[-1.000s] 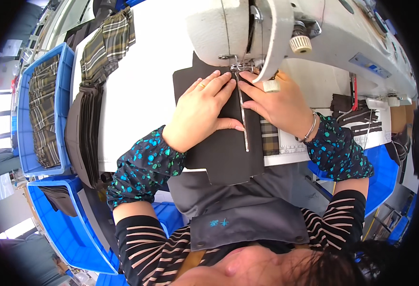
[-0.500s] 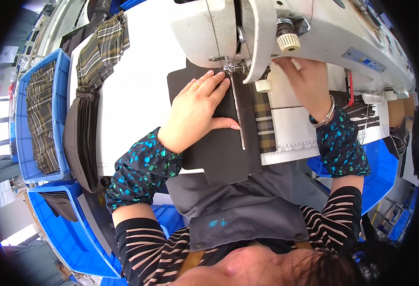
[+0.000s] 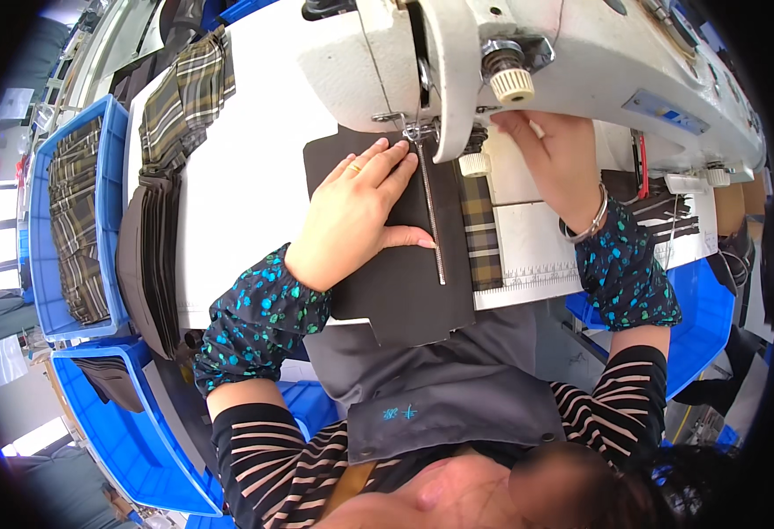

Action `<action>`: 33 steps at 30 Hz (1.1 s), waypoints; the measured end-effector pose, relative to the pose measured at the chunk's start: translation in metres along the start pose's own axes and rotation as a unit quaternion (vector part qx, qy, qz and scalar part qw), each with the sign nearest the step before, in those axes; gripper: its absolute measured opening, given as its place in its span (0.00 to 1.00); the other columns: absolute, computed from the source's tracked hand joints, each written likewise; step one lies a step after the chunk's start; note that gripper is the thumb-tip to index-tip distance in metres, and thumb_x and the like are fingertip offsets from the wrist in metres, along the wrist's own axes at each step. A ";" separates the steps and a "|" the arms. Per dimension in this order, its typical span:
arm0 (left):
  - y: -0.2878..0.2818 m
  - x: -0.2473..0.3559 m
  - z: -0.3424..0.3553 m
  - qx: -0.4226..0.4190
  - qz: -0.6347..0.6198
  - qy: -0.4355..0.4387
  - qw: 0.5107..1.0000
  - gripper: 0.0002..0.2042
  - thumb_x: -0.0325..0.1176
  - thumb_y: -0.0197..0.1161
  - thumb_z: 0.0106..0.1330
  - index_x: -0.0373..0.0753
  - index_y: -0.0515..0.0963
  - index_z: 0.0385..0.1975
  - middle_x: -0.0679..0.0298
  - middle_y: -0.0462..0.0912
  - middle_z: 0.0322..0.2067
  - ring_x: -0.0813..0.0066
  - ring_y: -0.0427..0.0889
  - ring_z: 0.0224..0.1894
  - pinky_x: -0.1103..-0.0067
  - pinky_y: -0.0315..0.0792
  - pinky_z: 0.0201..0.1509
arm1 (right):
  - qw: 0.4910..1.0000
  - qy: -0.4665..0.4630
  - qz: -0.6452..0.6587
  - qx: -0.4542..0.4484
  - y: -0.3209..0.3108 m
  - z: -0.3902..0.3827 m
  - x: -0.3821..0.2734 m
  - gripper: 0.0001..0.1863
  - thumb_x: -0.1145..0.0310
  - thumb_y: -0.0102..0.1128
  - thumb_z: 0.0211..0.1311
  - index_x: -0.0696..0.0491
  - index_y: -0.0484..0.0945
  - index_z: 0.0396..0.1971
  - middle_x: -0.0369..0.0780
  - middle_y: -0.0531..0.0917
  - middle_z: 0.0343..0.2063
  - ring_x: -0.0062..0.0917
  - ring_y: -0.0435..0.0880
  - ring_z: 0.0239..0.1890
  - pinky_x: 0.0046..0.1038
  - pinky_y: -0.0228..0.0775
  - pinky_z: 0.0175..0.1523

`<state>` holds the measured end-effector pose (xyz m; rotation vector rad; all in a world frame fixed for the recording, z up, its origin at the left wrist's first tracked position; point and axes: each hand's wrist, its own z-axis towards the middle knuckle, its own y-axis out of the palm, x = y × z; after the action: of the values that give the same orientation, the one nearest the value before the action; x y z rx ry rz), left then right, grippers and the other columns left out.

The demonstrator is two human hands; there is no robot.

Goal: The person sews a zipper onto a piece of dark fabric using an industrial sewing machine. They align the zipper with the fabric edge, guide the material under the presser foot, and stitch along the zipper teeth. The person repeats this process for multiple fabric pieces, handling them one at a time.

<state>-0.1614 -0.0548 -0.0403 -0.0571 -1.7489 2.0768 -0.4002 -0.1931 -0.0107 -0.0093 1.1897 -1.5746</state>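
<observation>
My left hand (image 3: 352, 207) lies flat on a dark brown fabric panel (image 3: 422, 309), its fingers stretched toward the presser foot (image 3: 416, 132) of a white sewing machine (image 3: 616, 70). A narrow zipper (image 3: 433, 220) runs lengthwise down the panel from the foot, and my left thumb reaches its edge. Along the panel's right side a plaid fabric strip (image 3: 482, 238) shows from underneath. To the right of the foot, my right hand (image 3: 559, 159) is raised close under the machine arm with thumb and fingers bent. Its fingertips are partly hidden there, so whether they grip anything is unclear.
Plaid pieces (image 3: 180, 97) and a stack of dark panels (image 3: 151, 264) lie along the table's left edge. Blue bins (image 3: 114, 203) stand beyond it. A ruler scale (image 3: 537, 280) marks the front edge; red-handled snips (image 3: 643, 167) and dark scraps (image 3: 669, 212) lie at right.
The whole view has shifted slightly. Both hands, the panel and the zipper keep nearly the same places relative to the machine.
</observation>
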 end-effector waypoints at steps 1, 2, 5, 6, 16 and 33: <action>-0.001 0.000 0.000 -0.002 0.003 0.000 1.000 0.47 0.61 0.76 0.50 0.32 0.77 0.66 0.54 0.79 0.65 0.52 0.75 0.70 0.62 0.71 0.72 | 0.997 -0.023 -0.049 -0.050 0.001 -0.004 -0.002 0.13 0.61 0.69 0.66 0.50 0.91 0.45 0.36 0.91 0.38 0.30 0.89 0.41 0.32 0.80 0.48; -0.002 0.000 0.001 -0.003 0.007 0.001 1.000 0.47 0.61 0.76 0.50 0.32 0.77 0.66 0.54 0.79 0.65 0.52 0.75 0.71 0.62 0.71 0.72 | 0.989 -0.046 -0.097 -0.100 0.006 -0.011 -0.002 0.16 0.57 0.70 0.64 0.49 0.90 0.46 0.36 0.90 0.41 0.31 0.88 0.46 0.34 0.79 0.53; -0.002 0.002 0.001 0.000 0.004 -0.002 1.000 0.47 0.61 0.77 0.49 0.32 0.77 0.66 0.54 0.79 0.65 0.52 0.74 0.71 0.62 0.71 0.73 | 0.969 -0.148 -0.121 -0.156 0.023 -0.027 -0.002 0.25 0.48 0.72 0.57 0.47 0.88 0.50 0.36 0.87 0.48 0.34 0.83 0.58 0.42 0.72 0.66; -0.001 0.001 0.001 0.000 0.001 -0.003 1.000 0.47 0.62 0.75 0.50 0.32 0.77 0.65 0.54 0.79 0.65 0.52 0.74 0.71 0.60 0.70 0.73 | 0.963 -0.188 -0.107 -0.159 0.029 -0.032 -0.003 0.28 0.45 0.73 0.55 0.46 0.87 0.52 0.37 0.86 0.51 0.35 0.81 0.62 0.44 0.68 0.70; 0.000 0.001 0.003 0.013 0.050 0.001 0.999 0.45 0.62 0.73 0.52 0.33 0.78 0.65 0.55 0.79 0.66 0.55 0.75 0.71 0.59 0.70 0.73 | 0.954 -0.194 -0.149 -0.174 0.035 -0.035 -0.005 0.34 0.43 0.73 0.50 0.49 0.87 0.53 0.37 0.86 0.54 0.36 0.77 0.64 0.49 0.63 0.74; 0.000 0.011 -0.008 0.007 0.045 0.007 0.999 0.42 0.59 0.75 0.50 0.36 0.81 0.63 0.59 0.80 0.67 0.59 0.80 0.67 0.59 0.74 0.71 | 0.953 -0.202 -0.152 -0.168 0.037 -0.028 -0.002 0.36 0.40 0.73 0.47 0.50 0.88 0.51 0.35 0.87 0.50 0.36 0.79 0.61 0.49 0.65 0.74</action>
<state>-0.1686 -0.0433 -0.0391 -0.1484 -1.7534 2.1454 -0.3884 -0.1684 -0.0482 -0.7349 1.1446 -1.5139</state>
